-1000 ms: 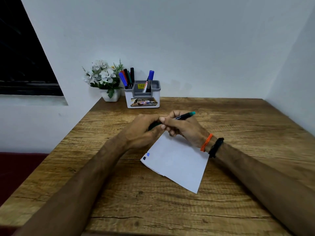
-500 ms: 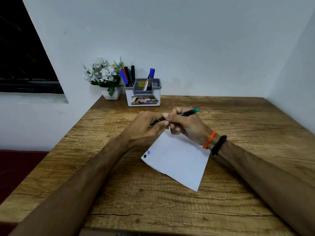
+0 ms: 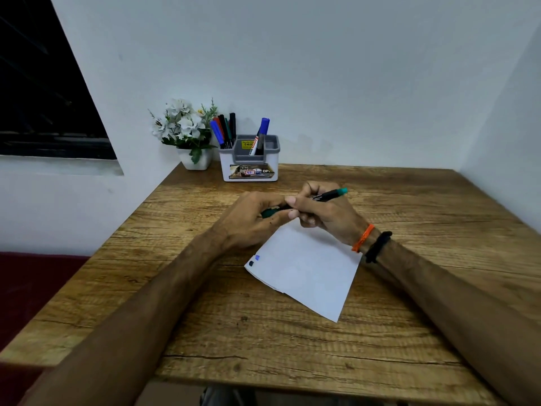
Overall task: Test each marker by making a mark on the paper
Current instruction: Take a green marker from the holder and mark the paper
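Wooden desk [image 3: 292, 332] against a white wall. Green marker [image 3: 328, 196] above the paper [image 3: 307, 271], barrel pinched in right hand [image 3: 325, 213]; cap [image 3: 270, 212], now pulled free, gripped in left hand [image 3: 251, 221]. Ready for marking.

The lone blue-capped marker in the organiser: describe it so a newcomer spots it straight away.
Find the white and grey organiser at the back of the wooden table, beside the flower pot. The blue-capped marker leans alone in its middle section, apart from the bunched markers at its left end.
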The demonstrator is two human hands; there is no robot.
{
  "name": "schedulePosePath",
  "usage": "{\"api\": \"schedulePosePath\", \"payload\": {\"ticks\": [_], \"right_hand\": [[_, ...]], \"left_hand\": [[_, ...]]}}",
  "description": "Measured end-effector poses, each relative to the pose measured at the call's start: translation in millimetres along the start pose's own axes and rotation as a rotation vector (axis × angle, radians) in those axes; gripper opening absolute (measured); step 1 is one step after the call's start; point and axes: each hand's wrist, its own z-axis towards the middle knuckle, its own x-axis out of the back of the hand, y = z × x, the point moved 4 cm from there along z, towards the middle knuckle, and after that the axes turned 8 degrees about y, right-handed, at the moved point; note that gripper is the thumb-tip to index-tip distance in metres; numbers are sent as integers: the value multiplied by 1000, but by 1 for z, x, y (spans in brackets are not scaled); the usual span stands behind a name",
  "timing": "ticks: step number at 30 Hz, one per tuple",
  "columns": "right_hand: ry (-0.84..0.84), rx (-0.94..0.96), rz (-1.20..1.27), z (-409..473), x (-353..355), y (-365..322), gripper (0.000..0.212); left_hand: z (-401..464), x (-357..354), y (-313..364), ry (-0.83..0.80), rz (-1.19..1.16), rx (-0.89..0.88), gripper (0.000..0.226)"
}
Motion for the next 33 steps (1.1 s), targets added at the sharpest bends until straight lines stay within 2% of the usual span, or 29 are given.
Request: {"api": "schedulePosePath", "payload": {"ticks": [2,5,8,10,12,15,20,27,33], "right_hand": [[61,20,-3,1,5,0,23],[130,-87,111,1,12,0,6],[52,-177,114,-3,8,1,31],[-34,-204,81,-9,-2,3,37],[-85,-214,62,-14,-14,5,33],[-88,-163,-24,-19,-24,4,14],[-71,-155,-119,-29,-34,9,5],[-41,-110,-254,-33,-35,14,7],[-53,-86,-268,-35,-35,14,6]], "left_hand": [[0,5,-8,-40,50,95,36],[-1,20,-20,-117,59,254,27],[-4,27,-24,-184,54,260,25],[-5,25,-28,-192,35,281,23],[-5,22,-32,-179,39,279,19],[-4,17,-35,-161,85,265,15],[-3,15,-35,-171,116,276,22],[-2,14,-32,-173,141,277,25],[-1,13,-34,-179,129,277,27]]}}
